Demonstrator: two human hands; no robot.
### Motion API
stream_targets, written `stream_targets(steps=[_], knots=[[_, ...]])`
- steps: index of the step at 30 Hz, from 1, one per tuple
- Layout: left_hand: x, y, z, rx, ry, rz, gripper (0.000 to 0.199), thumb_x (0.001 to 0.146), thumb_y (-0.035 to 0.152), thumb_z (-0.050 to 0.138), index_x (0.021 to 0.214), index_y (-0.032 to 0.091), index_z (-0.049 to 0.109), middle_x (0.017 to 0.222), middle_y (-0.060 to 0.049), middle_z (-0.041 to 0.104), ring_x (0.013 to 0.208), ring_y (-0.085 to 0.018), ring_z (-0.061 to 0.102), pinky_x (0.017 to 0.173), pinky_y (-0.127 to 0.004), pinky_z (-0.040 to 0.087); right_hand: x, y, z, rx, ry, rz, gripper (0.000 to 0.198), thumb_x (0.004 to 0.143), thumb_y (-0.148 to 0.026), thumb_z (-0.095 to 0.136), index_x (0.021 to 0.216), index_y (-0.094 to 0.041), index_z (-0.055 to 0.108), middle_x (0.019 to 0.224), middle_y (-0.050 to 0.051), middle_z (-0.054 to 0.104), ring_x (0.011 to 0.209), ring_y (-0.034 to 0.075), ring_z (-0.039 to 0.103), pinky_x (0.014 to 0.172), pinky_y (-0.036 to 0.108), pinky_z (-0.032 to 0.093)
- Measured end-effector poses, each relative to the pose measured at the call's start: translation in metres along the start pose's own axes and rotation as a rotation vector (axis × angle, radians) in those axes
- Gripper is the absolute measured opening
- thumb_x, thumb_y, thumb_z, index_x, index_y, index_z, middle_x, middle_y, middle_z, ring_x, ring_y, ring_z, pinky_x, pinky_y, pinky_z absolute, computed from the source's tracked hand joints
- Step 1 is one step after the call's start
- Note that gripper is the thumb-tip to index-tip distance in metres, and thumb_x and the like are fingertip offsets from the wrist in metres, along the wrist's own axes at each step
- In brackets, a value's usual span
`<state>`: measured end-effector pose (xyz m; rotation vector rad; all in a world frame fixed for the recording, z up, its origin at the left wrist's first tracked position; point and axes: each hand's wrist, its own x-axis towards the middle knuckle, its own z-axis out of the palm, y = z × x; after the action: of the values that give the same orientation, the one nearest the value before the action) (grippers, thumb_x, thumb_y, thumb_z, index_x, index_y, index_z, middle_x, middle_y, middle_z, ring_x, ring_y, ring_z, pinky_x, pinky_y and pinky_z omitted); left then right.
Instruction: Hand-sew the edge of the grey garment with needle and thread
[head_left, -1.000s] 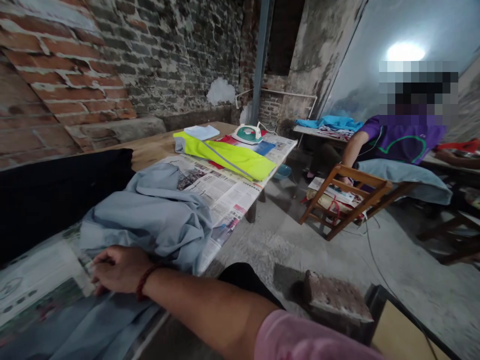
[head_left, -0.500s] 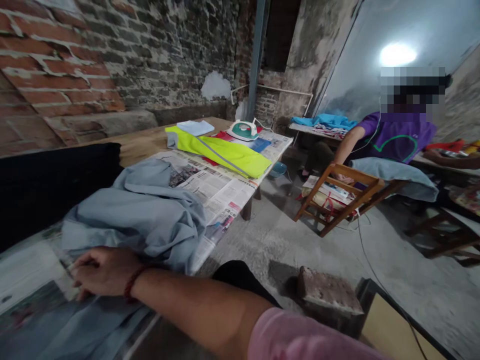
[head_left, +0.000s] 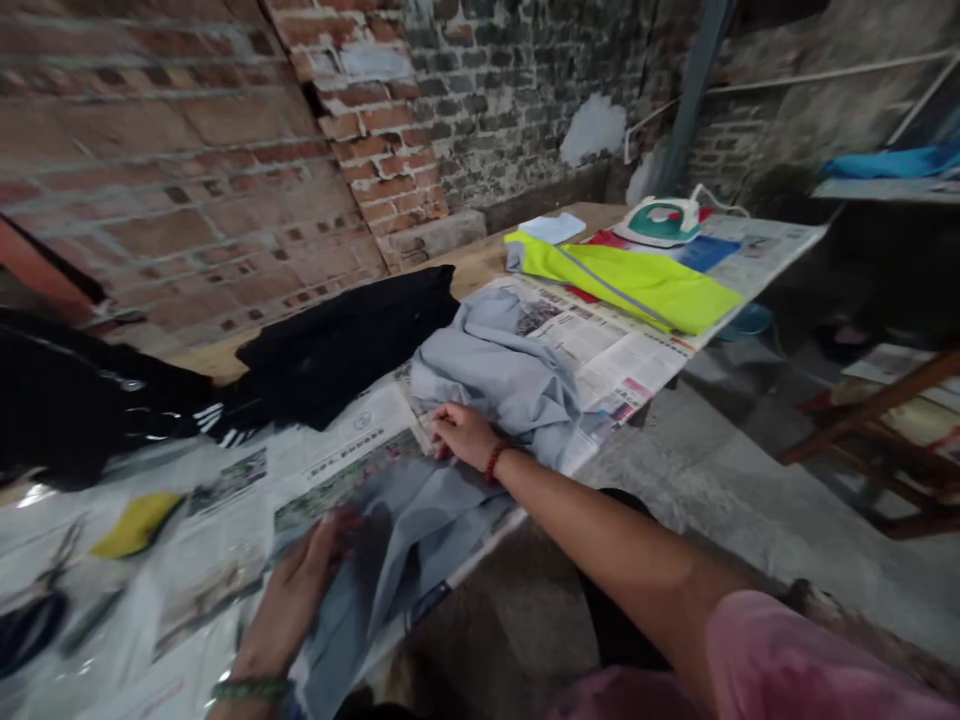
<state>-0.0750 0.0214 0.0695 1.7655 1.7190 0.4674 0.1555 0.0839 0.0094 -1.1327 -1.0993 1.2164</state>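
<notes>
A light grey cloth garment [head_left: 510, 380] lies bunched on the newspaper-covered table [head_left: 352, 445], and a flatter stretch of it runs toward me along the front edge. My right hand [head_left: 466, 437], a red bead bracelet at its wrist, rests at the bunched part with its fingers curled in a pinch on the cloth. My left hand [head_left: 304, 575], with a green bracelet, is over the left edge of the flatter cloth. Its fingers are smeared by motion, so their grip is unclear.
Behind the grey garment lies black clothing [head_left: 352, 345]. A neon yellow piece with a grey stripe [head_left: 622, 280] and a green-and-white iron [head_left: 660, 220] are farther right. Dark-handled scissors [head_left: 34, 625] and a yellow item [head_left: 136, 524] lie at left. A wooden chair [head_left: 877, 410] stands right.
My view has swung left, and the seated person in purple is out of sight. My left hand has come into view over the grey cloth. The right hand stays at the garment.
</notes>
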Motion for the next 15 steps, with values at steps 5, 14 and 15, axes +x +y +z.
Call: stream_targets(steps=[5, 14, 15], knots=[[-0.001, 0.014, 0.007, -0.042, -0.012, -0.033, 0.053, 0.078, 0.057, 0.034, 0.098, 0.018, 0.063, 0.102, -0.009, 0.066, 0.073, -0.021, 0.063, 0.073, -0.032, 0.052, 0.001, 0.006, 0.004, 0.053, 0.009, 0.000, 0.003, 0.076, -0.016, 0.045, 0.077, -0.018, 0.047, 0.058, -0.007, 0.052, 0.036, 0.005, 0.051, 0.036, 0.014, 0.038], [0.005, 0.042, 0.031, 0.120, -0.068, 0.209, 0.039, 0.075, 0.050, 0.042, 0.090, 0.023, 0.066, 0.085, -0.002, 0.069, 0.089, -0.022, 0.060, 0.082, -0.030, 0.047, -0.001, 0.005, 0.003, 0.060, 0.008, -0.018, 0.002, 0.075, -0.017, 0.046, 0.074, -0.018, 0.047, 0.056, -0.007, 0.052, 0.036, 0.005, 0.051, 0.036, 0.014, 0.037], [0.007, 0.043, 0.033, 0.144, -0.085, 0.221, 0.038, 0.075, 0.050, 0.043, 0.088, 0.024, 0.066, 0.080, -0.002, 0.069, 0.088, -0.023, 0.060, 0.081, -0.031, 0.047, -0.002, 0.005, 0.003, 0.067, 0.007, -0.015, 0.002, 0.075, -0.017, 0.046, 0.074, -0.018, 0.047, 0.056, -0.007, 0.052, 0.036, 0.005, 0.051, 0.036, 0.014, 0.038]])
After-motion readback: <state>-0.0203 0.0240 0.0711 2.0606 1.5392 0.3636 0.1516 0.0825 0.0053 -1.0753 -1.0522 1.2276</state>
